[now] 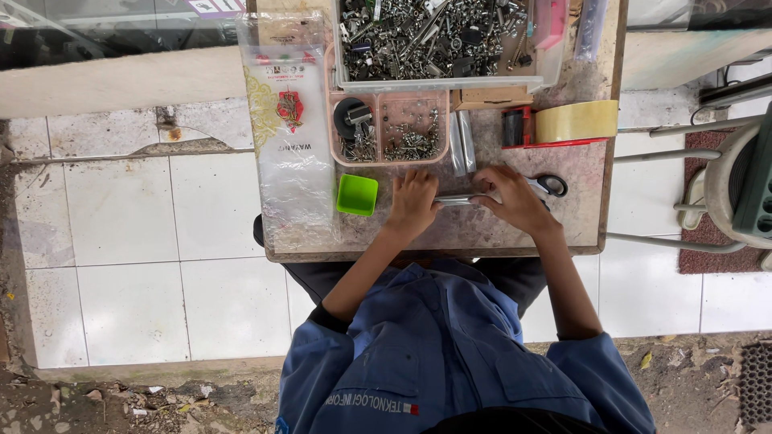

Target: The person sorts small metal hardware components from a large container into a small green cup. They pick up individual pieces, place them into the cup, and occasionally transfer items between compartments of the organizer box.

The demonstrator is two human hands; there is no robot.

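My left hand (412, 202) and my right hand (515, 198) rest on a small worn table (579, 210), both closed on the ends of a thin shiny metal piece (456, 199) lying between them. A small green square box (357, 194) sits just left of my left hand. Black-handled scissors (552, 186) lie right beside my right hand. Two clear narrow packets (461, 143) lie just beyond the hands.
A pink divided tray (389, 128) holds screws and small parts. Behind it stands a clear bin (438, 40) full of metal hardware. A tape dispenser with a tan roll (563, 124) sits at right, a clear plastic bag (293, 137) at left. A chair frame (708, 193) stands right of the table.
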